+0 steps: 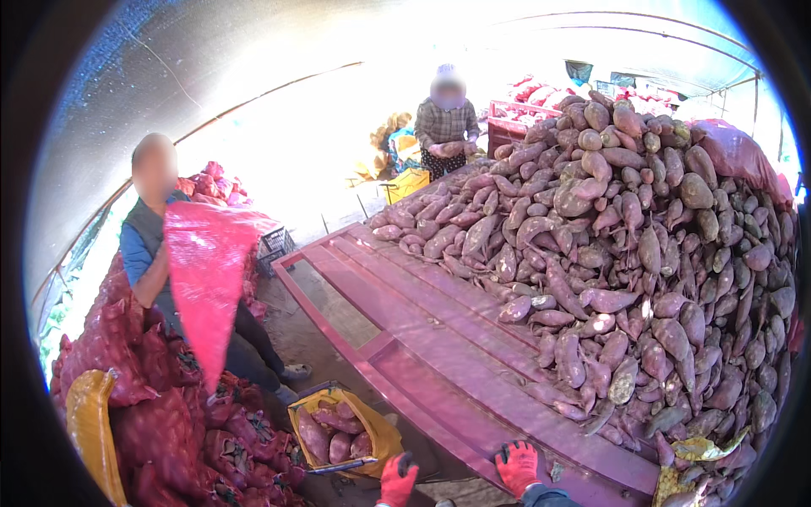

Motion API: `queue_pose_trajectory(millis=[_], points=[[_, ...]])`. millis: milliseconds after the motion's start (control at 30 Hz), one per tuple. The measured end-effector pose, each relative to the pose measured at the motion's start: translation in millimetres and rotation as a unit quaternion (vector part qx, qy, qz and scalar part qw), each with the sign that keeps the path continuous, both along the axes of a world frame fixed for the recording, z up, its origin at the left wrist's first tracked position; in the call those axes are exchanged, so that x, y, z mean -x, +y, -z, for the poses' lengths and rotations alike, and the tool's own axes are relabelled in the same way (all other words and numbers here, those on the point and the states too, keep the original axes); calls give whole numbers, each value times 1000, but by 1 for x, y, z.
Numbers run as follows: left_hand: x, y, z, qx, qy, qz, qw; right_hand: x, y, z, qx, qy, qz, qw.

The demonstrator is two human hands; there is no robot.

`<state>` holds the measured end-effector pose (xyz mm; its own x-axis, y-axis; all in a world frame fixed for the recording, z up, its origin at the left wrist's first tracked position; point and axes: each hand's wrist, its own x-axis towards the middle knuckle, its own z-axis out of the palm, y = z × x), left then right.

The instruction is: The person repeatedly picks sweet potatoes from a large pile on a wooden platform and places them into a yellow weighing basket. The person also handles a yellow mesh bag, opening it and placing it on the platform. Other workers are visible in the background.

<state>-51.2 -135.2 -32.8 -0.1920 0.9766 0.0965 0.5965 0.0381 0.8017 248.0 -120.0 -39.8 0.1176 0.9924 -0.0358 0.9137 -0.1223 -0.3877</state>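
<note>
My left hand (pixel 398 480), in a red glove with dark fingertips, hangs just beside a crate lined with a yellow mesh sack (pixel 381 437). Its fingers look partly curled, and I see nothing in them, though the palm is hidden. Several large sweet potatoes (pixel 339 447) lie inside the lined crate. To the right, my right hand (pixel 517 468), gloved the same way, rests on the near edge of a reddish metal platform (pixel 437 374). Its fingers are spread and hold nothing. A big heap of sweet potatoes (pixel 589 253) covers the platform's far and right parts.
A person (pixel 149 222) at the left holds up a red mesh sack (pixel 206 272). Filled red sacks (pixel 171 437) are piled below. Another person (pixel 446 127) stands behind the platform with sweet potatoes in hand. A black crate (pixel 276 244) sits beyond the platform's corner.
</note>
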Motion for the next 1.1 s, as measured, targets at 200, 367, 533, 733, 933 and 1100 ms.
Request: queue_pose_trajectory(millis=[200, 367, 533, 733, 933, 1100], points=[[-39, -79, -5, 80, -114, -11, 990, -4, 4, 8, -50, 82, -51, 994], [2, -116, 14, 81, -76, -48, 993, 0, -39, -15, 30, 91, -157, 983], [45, -207, 36, 96, -161, -149, 971, -17, -56, -27, 34, -49, -200, 978], [38, -242, 49, 185, -185, -253, 931, -25, -41, -20, 73, -25, -210, 975], [22, -217, 32, 150, -184, -203, 950, -19, -45, -29, 52, 10, -205, 977], [14, -209, 34, 241, -267, -201, 911, -26, -42, -26, 60, 20, -205, 977]])
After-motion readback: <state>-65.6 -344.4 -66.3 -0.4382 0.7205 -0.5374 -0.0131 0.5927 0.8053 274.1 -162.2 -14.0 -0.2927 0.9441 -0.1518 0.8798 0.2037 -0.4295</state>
